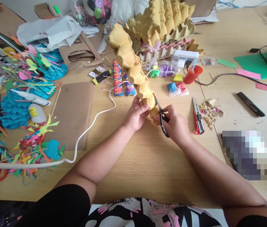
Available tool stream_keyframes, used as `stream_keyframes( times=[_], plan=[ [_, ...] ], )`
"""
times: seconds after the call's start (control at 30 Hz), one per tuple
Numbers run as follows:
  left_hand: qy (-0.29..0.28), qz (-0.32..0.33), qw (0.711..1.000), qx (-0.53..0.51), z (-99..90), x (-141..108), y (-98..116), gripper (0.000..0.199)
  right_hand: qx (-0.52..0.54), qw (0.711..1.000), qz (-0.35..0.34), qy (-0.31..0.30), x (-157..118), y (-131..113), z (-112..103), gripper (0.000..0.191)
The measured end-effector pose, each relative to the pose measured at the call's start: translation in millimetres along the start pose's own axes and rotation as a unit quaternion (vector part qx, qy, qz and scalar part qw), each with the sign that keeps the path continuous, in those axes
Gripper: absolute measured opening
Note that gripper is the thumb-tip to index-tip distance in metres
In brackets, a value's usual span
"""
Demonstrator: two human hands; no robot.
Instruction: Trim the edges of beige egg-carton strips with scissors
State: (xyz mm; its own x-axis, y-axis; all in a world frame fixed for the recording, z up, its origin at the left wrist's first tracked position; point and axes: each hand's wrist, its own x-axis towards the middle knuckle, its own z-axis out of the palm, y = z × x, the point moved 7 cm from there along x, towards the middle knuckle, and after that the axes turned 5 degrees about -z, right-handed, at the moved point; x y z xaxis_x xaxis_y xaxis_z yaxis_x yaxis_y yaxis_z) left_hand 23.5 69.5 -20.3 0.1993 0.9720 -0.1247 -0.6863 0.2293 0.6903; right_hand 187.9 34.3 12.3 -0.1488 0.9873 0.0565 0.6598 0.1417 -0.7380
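Note:
A long strip of yellow egg carton [133, 69] slants from the upper left down to my hands, its cups in a row. My left hand [136, 114] pinches it near the lower end, thumb on top. In my right hand [176, 123] are black-handled scissors [163, 119], fingers wrapped round the loops. The blades touch the strip close to its lower end, just right of my left fingers; how far they cut in cannot be made out. Behind the strip stand painted egg-carton pieces [117, 78], red and blue, with pins stuck in them.
Stacked egg trays [162, 25] rise at the back. A red utility knife [198, 116] lies right of my hand beside scraps [210, 112]. A white cable [91, 124] crosses the left side near cardboard [72, 116] and paper cuttings [36, 145]. An orange cup [193, 74] stands behind.

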Motion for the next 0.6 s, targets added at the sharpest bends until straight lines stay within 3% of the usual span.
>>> stream_keyframes(
  times=[0.27, 0.6],
  plan=[
    [0.013, -0.004, 1.000, -0.002, -4.6, 2, 1, 0.083, 0.111, 0.993, 0.007, -0.031, 5, 5, 6, 0.057],
    [0.017, 0.009, 1.000, 0.003, -11.6, 5, 5, 0.055, 0.299, 0.945, 0.040, -0.126, 7, 7, 22, 0.062]
  ],
)
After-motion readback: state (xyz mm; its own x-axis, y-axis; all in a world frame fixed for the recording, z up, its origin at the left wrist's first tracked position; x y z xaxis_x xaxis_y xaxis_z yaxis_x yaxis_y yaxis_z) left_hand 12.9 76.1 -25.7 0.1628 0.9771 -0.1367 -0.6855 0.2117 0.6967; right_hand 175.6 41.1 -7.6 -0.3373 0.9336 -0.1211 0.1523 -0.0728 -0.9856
